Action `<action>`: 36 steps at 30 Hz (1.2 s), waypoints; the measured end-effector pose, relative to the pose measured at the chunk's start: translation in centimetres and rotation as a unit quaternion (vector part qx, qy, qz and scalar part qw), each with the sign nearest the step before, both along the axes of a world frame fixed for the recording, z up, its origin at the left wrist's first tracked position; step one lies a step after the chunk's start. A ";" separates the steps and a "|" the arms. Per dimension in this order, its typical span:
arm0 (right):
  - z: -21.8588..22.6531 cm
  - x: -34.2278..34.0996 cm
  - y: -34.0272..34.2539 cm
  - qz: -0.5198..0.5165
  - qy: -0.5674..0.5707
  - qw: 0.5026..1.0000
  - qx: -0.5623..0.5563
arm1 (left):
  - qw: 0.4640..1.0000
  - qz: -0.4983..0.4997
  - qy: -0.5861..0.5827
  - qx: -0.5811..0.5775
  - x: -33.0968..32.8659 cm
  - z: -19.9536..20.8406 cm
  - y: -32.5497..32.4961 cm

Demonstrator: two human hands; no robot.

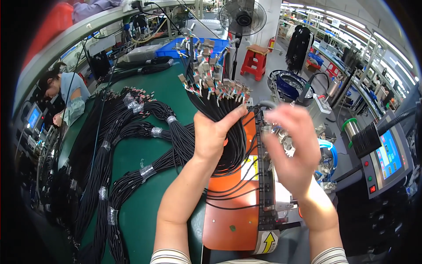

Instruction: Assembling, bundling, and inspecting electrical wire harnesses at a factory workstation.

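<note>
My left hand (213, 132) is closed round a thick bundle of black cables (235, 145), holding it above an orange plate (228, 224). Metal connectors with short coloured wire ends (213, 79) fan out above that hand. Below it the cables loop down, and several single strands run right to a black slotted strip (265, 176) along the plate's edge. My right hand (296, 147) is raised over the machine (285, 141) on the right, blurred by motion. Its thumb and fingers are apart, with nothing visible between them.
Tied bundles of black cables (132, 176) lie across the green table (136, 224) at left. A blue tray (176, 47) sits at the back. Screen panel (387, 154) and round feeder bowl (290, 86) stand at right. Another person (70, 90) works at far left.
</note>
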State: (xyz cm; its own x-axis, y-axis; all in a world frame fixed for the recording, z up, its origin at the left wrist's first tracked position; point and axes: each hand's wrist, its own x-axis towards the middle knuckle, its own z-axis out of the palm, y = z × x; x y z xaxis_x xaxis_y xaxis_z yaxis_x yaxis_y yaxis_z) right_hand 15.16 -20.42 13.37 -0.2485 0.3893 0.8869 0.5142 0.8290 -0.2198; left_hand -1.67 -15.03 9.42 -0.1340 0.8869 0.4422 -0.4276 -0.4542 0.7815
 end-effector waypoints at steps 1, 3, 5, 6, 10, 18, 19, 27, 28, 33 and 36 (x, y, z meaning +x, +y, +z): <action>1.1 -0.8 1.3 0.002 0.015 1.000 0.026 | 1.000 0.002 -0.002 0.013 0.2 -0.1 -0.4; 2.4 -1.7 2.5 0.011 0.029 0.999 0.029 | 1.000 -0.010 -0.009 0.027 0.3 -0.2 -1.2; 2.8 -2.0 3.0 0.023 0.008 0.999 0.027 | 1.000 -0.020 -0.005 0.010 0.5 -0.5 -1.8; 2.9 -2.0 3.0 0.021 0.003 0.999 0.030 | 1.000 -0.019 0.001 0.020 0.6 -0.6 -1.9; 2.7 -1.5 2.8 0.021 0.020 0.999 -0.014 | 0.998 -0.029 0.020 0.045 0.9 -1.0 -2.2; 3.2 -1.6 2.7 0.029 0.051 0.994 -0.094 | 0.997 -0.070 0.005 0.025 0.9 -1.0 -1.9; 3.5 -1.7 3.0 0.022 0.089 0.990 -0.105 | 0.997 -0.067 -0.001 0.035 0.9 -1.1 -2.0; 5.5 -1.9 4.9 0.106 0.156 0.973 -0.136 | 0.997 -0.060 0.037 0.018 0.9 -0.6 -2.6; 5.4 -1.9 4.8 0.097 0.165 0.970 -0.150 | 0.997 -0.059 0.040 0.020 0.9 -0.5 -2.6; 5.3 -1.8 4.4 0.094 0.195 0.960 -0.180 | 0.997 -0.062 0.039 0.003 1.1 -0.3 -2.8; 5.4 -1.7 4.3 0.095 0.197 0.957 -0.192 | 0.997 -0.064 0.041 0.004 1.2 -0.3 -2.7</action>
State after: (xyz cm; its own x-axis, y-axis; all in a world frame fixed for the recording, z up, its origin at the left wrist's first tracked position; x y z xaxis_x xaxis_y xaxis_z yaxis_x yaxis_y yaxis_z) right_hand 13.45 -16.12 18.76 -0.0228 0.6866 0.7267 0.1758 0.7183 -0.6731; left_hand -0.49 -17.74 9.10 0.0170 0.8912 0.4533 -0.4180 -0.4056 0.8129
